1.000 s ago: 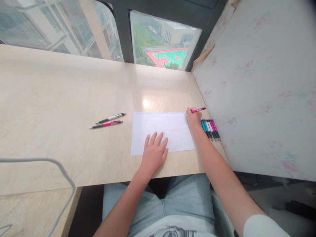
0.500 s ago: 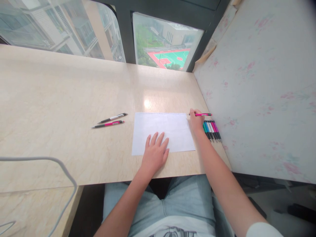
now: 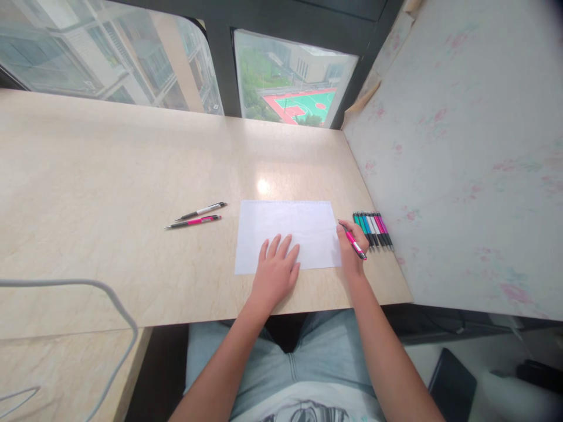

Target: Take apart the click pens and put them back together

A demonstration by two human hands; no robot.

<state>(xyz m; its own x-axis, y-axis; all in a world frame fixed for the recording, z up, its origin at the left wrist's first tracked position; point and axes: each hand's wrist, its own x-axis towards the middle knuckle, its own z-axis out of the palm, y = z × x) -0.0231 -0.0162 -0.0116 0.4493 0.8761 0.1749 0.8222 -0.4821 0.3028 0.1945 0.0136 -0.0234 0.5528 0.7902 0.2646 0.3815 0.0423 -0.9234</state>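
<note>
A white sheet of paper (image 3: pixel 288 220) lies on the desk in front of me, with no marks that I can make out. My left hand (image 3: pixel 276 266) rests flat on its lower part, fingers spread. By the sheet's right edge, my right hand (image 3: pixel 353 249) is closed around a pink pen (image 3: pixel 353 241), whose tip points up and to the left. Just right of that hand, several pens (image 3: pixel 373 230) in green, blue, white, pink and purple lie side by side in a row.
Left of the paper lie a white-and-black pen (image 3: pixel 202 211) and a pink-and-black pen (image 3: pixel 196 221). A grey cable (image 3: pixel 101 286) loops over the desk (image 3: pixel 109 205) at the lower left. The papered wall (image 3: pixel 475 176) bounds the right side; windows (image 3: pixel 294 82) stand behind.
My right hand has come down toward me, and the pink pen has swung from level to slanting. More of the pen row now shows. My left hand stays on the paper.
</note>
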